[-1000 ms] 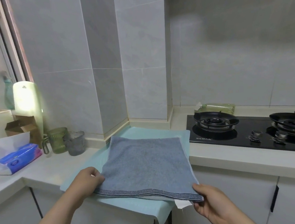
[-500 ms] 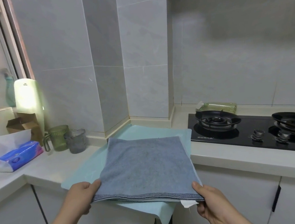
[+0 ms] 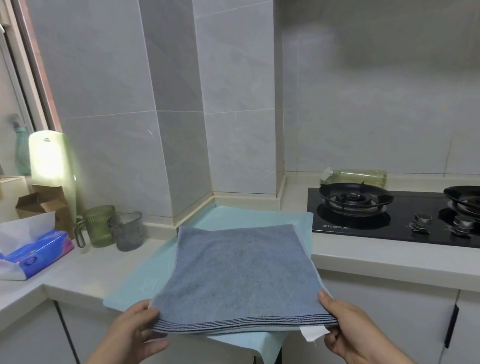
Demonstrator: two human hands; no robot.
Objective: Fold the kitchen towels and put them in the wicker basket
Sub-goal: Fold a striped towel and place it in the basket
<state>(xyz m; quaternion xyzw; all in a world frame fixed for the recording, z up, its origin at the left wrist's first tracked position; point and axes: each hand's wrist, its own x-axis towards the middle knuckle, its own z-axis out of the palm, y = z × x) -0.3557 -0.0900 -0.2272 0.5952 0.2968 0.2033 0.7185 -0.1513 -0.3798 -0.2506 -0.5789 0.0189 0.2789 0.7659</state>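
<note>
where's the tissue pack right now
In the head view the tissue pack lies at the far left on the counter, in front of the cardboard box and left of the green mug.

walls [image 3: 370, 99] grey tile | ctr [image 3: 383, 268] pale | cabs [image 3: 388, 331] white, under ctr | window [image 3: 13, 73] far L, daylight

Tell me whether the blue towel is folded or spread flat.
Folded at least once: the blue towel shows a second layer under its striped near edge and along its right side.
</note>
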